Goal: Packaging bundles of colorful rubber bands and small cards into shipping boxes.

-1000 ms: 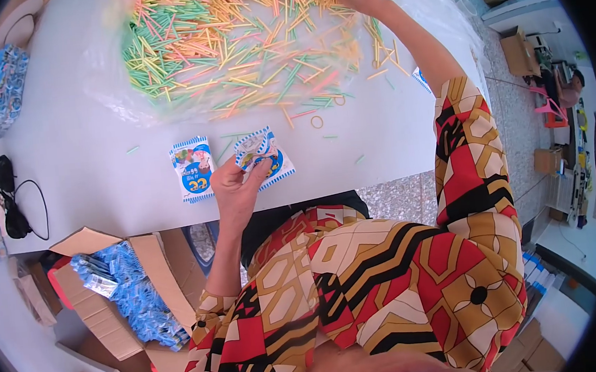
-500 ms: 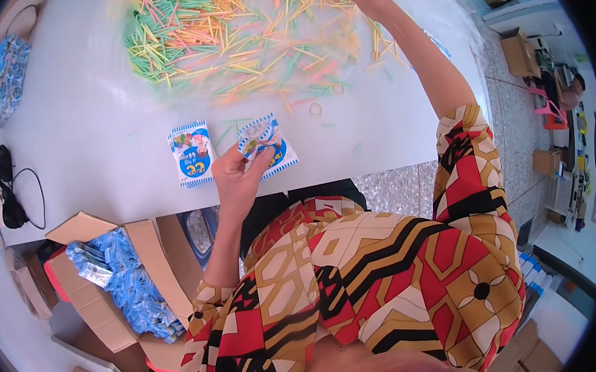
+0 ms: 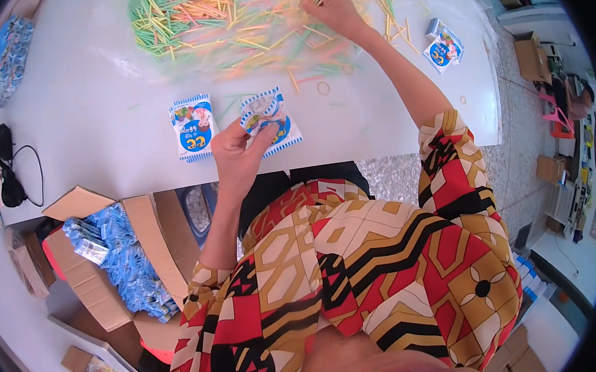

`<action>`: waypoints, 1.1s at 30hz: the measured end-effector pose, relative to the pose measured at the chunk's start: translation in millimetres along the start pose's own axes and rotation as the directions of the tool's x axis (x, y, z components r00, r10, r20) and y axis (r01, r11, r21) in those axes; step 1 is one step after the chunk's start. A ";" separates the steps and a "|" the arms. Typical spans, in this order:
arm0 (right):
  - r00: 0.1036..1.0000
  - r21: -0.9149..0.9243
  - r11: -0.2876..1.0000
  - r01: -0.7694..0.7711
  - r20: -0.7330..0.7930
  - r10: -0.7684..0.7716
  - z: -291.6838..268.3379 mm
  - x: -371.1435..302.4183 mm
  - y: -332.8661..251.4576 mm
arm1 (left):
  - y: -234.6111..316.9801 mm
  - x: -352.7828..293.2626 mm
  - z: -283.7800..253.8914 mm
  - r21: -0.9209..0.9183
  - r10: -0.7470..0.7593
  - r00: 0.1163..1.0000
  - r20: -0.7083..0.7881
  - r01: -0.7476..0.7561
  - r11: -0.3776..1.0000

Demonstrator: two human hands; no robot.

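My left hand (image 3: 234, 162) grips a small white-and-blue packet (image 3: 283, 136) near the table's front edge, the thumb pressed on its front. The packet's upper part is bulged and creased; whether its top is open I cannot tell. Just left of it, a similar packet (image 3: 194, 129) lies flat, print side up. Farther out, my right hand (image 3: 334, 13) is closed over the spread of thin pastel sticks (image 3: 187, 15), coloured green, yellow, orange and pink. A few stick ends show between its fingers.
On the white table (image 3: 95, 133), more packets (image 3: 443, 50) lie at the right edge. Rubber bands (image 3: 323, 88) rest near the sticks. Bundled blue packets (image 3: 5, 66) and a black cable (image 3: 7, 169) are at the left. Below stands an open cardboard box (image 3: 89, 289) of blue packets.
My right hand has drawn back toward me over the sticks and closed on a few. The left hand keeps hold of its packet. The view has shifted slightly, showing more packets at right.
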State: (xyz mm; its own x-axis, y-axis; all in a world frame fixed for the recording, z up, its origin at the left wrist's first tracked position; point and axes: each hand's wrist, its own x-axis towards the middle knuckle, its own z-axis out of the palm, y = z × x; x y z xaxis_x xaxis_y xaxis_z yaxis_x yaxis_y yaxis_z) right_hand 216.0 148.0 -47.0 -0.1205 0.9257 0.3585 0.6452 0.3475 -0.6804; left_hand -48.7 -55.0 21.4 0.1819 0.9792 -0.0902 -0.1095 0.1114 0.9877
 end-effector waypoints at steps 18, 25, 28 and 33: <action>0.938 0.887 0.450 -0.099 0.234 -0.256 -66.6 -41.8 -190.9 | -12.3 15.4 2.7 0.246 0.218 0.972 -0.089 -0.191 0.950; 0.828 0.637 0.618 -0.461 0.559 0.042 -66.0 -55.7 -202.2 | -10.5 8.9 2.3 0.448 0.352 0.934 -0.060 -0.290 0.846; 0.832 0.626 0.635 -0.452 0.553 0.047 -66.8 -59.7 -200.8 | -4.8 7.5 6.5 0.429 0.394 0.919 -0.027 -0.346 0.834; 0.848 0.486 0.801 -0.349 0.528 0.049 -67.5 -66.3 -196.3 | -3.5 6.9 8.1 0.477 0.406 0.914 -0.002 -0.356 0.804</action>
State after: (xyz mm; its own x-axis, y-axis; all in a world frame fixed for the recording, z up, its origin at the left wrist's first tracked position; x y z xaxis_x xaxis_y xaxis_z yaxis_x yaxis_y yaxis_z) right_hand 148.3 8.4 106.0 -0.4687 0.8808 -0.0670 0.1923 0.0277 -0.9810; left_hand -39.2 -50.0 18.3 0.1197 0.9405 0.3181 0.3132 -0.3398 0.8868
